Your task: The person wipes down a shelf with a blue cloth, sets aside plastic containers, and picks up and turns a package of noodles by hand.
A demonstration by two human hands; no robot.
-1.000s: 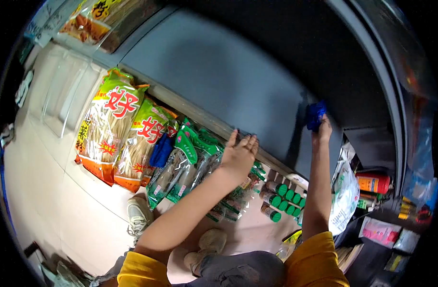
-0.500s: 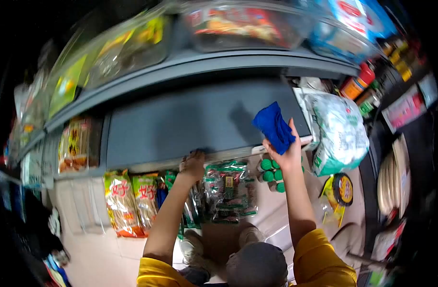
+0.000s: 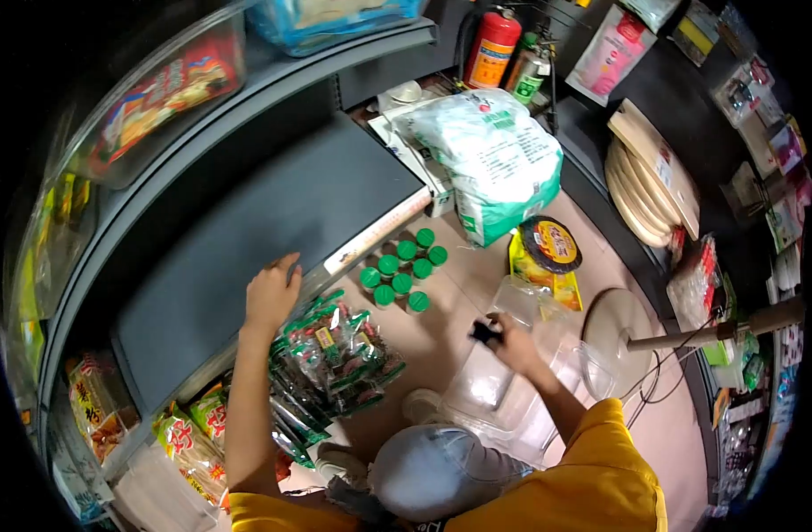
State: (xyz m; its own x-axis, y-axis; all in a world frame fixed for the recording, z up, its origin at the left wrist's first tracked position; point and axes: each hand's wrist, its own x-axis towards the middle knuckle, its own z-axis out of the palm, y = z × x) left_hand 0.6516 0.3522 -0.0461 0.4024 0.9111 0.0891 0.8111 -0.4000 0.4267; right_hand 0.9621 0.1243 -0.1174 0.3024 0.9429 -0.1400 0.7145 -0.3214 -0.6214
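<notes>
My left hand [image 3: 274, 288] is at the front edge of the grey shelf board [image 3: 273, 213], fingers apart and holding nothing. Below it, clear packets with green trim [image 3: 335, 350] lie in a heap on the floor. My right hand [image 3: 517, 346] is closed around a small black object [image 3: 486, 332], its kind unclear, above the clear plastic bins [image 3: 486, 390]. Several green-capped jars [image 3: 406, 266] stand on the floor between my hands.
A large white and green bag [image 3: 494, 160] sits at the shelf's right end, near a red fire extinguisher [image 3: 493, 49]. A round black-lidded tub [image 3: 552, 244] and a stand with a round base [image 3: 614, 337] are on the right. Wooden boards [image 3: 650, 177] lean behind.
The view has turned right. My right hand has moved down and away from the shelf; the blue cloth it held is out of sight, and it now holds a small black object.
</notes>
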